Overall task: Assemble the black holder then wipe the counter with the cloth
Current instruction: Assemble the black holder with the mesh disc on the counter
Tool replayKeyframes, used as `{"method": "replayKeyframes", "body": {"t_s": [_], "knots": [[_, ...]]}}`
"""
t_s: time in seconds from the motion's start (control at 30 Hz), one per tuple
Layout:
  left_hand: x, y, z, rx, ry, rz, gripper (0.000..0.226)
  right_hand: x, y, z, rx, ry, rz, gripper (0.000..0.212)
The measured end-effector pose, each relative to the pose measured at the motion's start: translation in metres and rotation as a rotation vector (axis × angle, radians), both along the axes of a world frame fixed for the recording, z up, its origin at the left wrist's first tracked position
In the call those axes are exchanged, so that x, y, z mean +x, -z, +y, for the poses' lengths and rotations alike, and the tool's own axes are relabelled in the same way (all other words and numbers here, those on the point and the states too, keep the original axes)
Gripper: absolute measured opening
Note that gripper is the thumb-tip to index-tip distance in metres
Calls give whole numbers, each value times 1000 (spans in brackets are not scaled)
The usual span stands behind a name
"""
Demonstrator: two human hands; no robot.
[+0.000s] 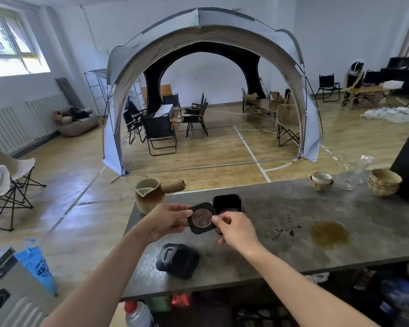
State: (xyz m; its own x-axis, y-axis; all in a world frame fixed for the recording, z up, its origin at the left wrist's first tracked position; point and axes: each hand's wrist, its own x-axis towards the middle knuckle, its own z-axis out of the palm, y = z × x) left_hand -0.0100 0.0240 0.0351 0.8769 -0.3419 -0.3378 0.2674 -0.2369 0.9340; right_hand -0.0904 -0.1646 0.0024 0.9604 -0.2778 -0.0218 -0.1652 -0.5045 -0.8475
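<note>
A square black coaster (pixel 200 218) with a round patterned inlay is held just above the grey counter (pixel 293 246). My left hand (pixel 168 219) grips its left edge and my right hand (pixel 234 228) pinches its right edge. Right behind it stands the black holder (pixel 227 202), open at the top, with another patterned coaster visible inside. A black lid-like piece (pixel 178 260) with a slot lies on the counter nearer to me. No cloth is visible.
A ceramic side-handled pot (pixel 151 193) stands at the counter's left end. A brown liquid spill (pixel 329 234) and dark crumbs (pixel 281 228) lie to the right. Stacked bowls (pixel 321 180), glassware (pixel 354 178) and more bowls (pixel 385 181) sit at the far right.
</note>
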Motion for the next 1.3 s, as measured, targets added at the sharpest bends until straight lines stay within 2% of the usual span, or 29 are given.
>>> {"method": "replayKeyframes", "body": {"t_s": [0.1, 0.17, 0.23, 0.3, 0.4, 0.5, 0.63, 0.8, 1.0, 1.2, 1.3], "knots": [[8, -14, -15, -96, 32, -16, 22, 9, -27, -18, 246, 38, -49, 14], [15, -22, -30, -144, -22, -28, 26, 15, -45, -33, 409, 73, 52, 15], [20, -30, -44, -184, -49, -3, 27, 22, -59, -47, 488, 101, 131, 14], [22, -36, -56, -143, -16, 23, 23, 33, -63, -62, 480, 107, 148, 6], [25, -29, -71, 38, 30, 11, 26, 47, -59, -76, 435, 106, 144, 7], [34, -14, -80, 150, -42, -40, 32, 58, -51, -84, 409, 95, 165, 7], [42, -2, -83, 195, -76, -42, 20, 64, -39, -91, 381, 103, 234, 15], [44, 10, -82, 222, -40, 8, 32, 65, -21, -96, 384, 132, 292, 21], [43, 24, -82, 244, -87, 61, 31, 73, -7, -97, 463, 176, 407, 11], [44, 38, -85, 279, -145, 19, 29, 76, -3, -94, 546, 192, 596, 38], [41, 35, -81, 286, -153, 6, 33, 71, -5, -93, 486, 203, 513, 33]]}}
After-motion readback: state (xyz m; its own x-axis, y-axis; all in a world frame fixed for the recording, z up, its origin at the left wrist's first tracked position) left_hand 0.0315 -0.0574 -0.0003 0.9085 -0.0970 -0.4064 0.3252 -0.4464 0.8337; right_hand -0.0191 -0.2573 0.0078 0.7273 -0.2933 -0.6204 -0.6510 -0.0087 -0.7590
